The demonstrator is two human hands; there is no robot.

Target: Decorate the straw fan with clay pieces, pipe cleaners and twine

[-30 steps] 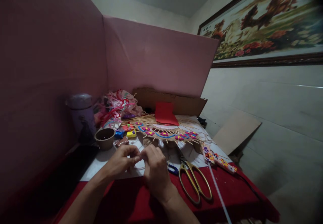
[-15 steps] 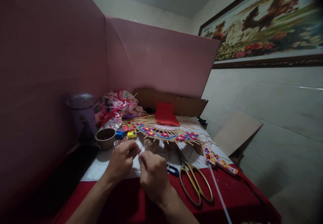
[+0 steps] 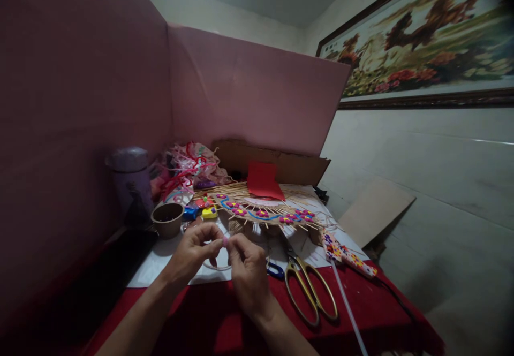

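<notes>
My left hand (image 3: 201, 246) and my right hand (image 3: 248, 265) meet at the fingertips above the near part of the white sheet. Both pinch a tiny pink piece (image 3: 225, 242), whose material is too small to make out. Just below the fingers curves a thin pale cord-like loop (image 3: 217, 266); whether it is held or lying on the sheet I cannot tell. Beyond the hands lies a curved cardboard band (image 3: 263, 215) decorated with pink flowers and blue wavy lines, with thin sticks poking out along its edge.
Gold-handled scissors (image 3: 311, 292) lie right of my hands, near a flower-patterned glue gun (image 3: 347, 257) with a clear stick. A brown cup (image 3: 167, 220), a purple bottle (image 3: 130, 190) and yellow (image 3: 209, 213) and blue packets stand left. Red paper (image 3: 264, 180) lies at the back.
My hands have shifted slightly, with the fingertips now meeting at the pink piece. The fingers of my left hand have straightened somewhat, and the pale loop shows more clearly beneath.
</notes>
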